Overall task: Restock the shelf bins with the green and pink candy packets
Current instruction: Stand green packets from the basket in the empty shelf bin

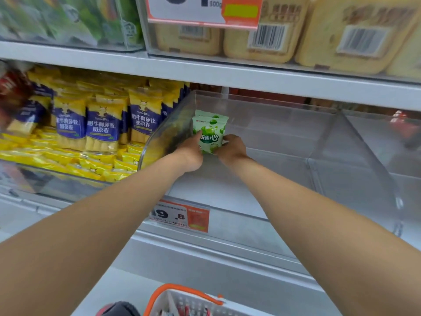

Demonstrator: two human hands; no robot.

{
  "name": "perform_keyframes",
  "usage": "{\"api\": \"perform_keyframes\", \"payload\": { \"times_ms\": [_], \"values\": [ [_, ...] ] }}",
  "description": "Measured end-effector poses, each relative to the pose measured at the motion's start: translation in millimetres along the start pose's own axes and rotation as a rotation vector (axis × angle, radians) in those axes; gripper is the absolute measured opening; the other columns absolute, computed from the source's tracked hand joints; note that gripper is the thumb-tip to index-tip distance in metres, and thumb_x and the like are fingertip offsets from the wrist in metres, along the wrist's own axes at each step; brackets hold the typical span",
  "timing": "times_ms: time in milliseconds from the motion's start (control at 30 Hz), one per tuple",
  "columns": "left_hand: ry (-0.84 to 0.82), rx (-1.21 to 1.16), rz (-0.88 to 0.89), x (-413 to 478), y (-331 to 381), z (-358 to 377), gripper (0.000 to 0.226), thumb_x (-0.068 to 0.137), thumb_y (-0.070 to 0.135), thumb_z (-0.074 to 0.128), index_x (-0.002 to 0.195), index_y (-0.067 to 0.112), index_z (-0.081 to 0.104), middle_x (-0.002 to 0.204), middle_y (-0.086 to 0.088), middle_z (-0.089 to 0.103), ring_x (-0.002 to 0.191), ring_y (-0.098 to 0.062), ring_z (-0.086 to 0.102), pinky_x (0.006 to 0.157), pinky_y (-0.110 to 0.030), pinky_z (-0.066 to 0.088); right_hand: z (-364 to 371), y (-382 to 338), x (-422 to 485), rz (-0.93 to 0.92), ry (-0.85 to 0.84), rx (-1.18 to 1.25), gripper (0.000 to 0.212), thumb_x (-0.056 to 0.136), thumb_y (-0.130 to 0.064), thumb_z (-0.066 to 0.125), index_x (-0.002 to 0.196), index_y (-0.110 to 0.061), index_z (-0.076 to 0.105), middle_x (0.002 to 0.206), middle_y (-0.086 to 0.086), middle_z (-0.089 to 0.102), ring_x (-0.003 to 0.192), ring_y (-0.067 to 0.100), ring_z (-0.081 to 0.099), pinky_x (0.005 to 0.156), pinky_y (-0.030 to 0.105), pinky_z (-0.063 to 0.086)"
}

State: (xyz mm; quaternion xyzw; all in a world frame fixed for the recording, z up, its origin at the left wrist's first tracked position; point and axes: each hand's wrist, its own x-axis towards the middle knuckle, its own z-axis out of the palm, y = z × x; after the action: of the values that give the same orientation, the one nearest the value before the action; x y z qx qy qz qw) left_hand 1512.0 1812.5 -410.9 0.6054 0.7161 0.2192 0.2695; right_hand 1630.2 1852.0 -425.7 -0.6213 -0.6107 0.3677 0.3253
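Green candy packets (210,131) stand upright against the left wall of a clear plastic shelf bin (355,142); at least two are stacked front to back. My left hand (190,153) grips the front packet's left edge, thumb on its face. My right hand (231,149) grips its right lower edge. Both arms reach into the bin from below. No pink packets are visible in the bin.
To the left, a bin holds yellow and blue snack packs (102,126). Pale boxed goods (268,35) fill the shelf above. A price tag (180,215) hangs on the bin's front. A white basket with an orange handle (182,295) sits below.
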Motion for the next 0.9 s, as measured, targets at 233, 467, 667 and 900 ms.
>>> {"api": "perform_keyframes", "payload": {
  "times_ms": [233, 467, 667, 900],
  "values": [
    [-0.007, -0.083, -0.009, -2.4, -2.1, 2.4, 0.069, 0.101, 0.001, 0.039, 0.156, 0.029, 0.009, 0.159, -0.003, 0.027, 0.136, -0.026, 0.041, 0.106, -0.04, 0.045, -9.0, 4.1, 1.0, -0.043, -0.137, 0.196, 0.049, 0.079, 0.012, 0.058, 0.124, -0.008, 0.057, 0.106, 0.003, 0.063, 0.098, 0.02, 0.059, 0.077, 0.026, 0.046],
    [0.012, -0.13, -0.015, -7.6, -1.2, 1.4, 0.062, 0.103, 0.002, 0.034, 0.156, 0.026, 0.011, 0.159, -0.002, 0.024, 0.138, -0.023, 0.037, 0.112, -0.036, 0.037, -6.1, 7.3, 8.7, -0.063, -0.156, 0.156, 0.047, 0.08, 0.006, 0.061, 0.123, -0.011, 0.061, 0.109, 0.002, 0.066, 0.1, 0.019, 0.061, 0.07, 0.021, 0.047],
    [0.041, -0.128, 0.016, -23.8, 11.4, -8.6, 0.056, 0.101, 0.016, 0.049, 0.152, 0.015, 0.027, 0.15, -0.004, 0.041, 0.133, -0.024, 0.043, 0.107, -0.031, 0.039, -26.6, 1.4, 1.9, 0.087, -0.092, 0.032, 0.062, 0.085, -0.003, 0.06, 0.144, -0.005, 0.04, 0.143, 0.013, 0.048, 0.128, 0.029, 0.05, 0.104, 0.034, 0.044],
    [0.112, -0.194, 0.0, -87.9, 29.9, -12.8, 0.038, 0.094, 0.022, 0.063, 0.128, 0.006, 0.056, 0.121, -0.012, 0.063, 0.111, -0.032, 0.06, 0.084, -0.031, 0.048, -76.6, -9.9, -81.8, -0.152, -0.165, -0.193, 0.037, 0.086, -0.007, 0.063, 0.123, -0.009, 0.062, 0.123, 0.011, 0.063, 0.11, 0.027, 0.06, 0.089, 0.03, 0.048]
  ]
}}
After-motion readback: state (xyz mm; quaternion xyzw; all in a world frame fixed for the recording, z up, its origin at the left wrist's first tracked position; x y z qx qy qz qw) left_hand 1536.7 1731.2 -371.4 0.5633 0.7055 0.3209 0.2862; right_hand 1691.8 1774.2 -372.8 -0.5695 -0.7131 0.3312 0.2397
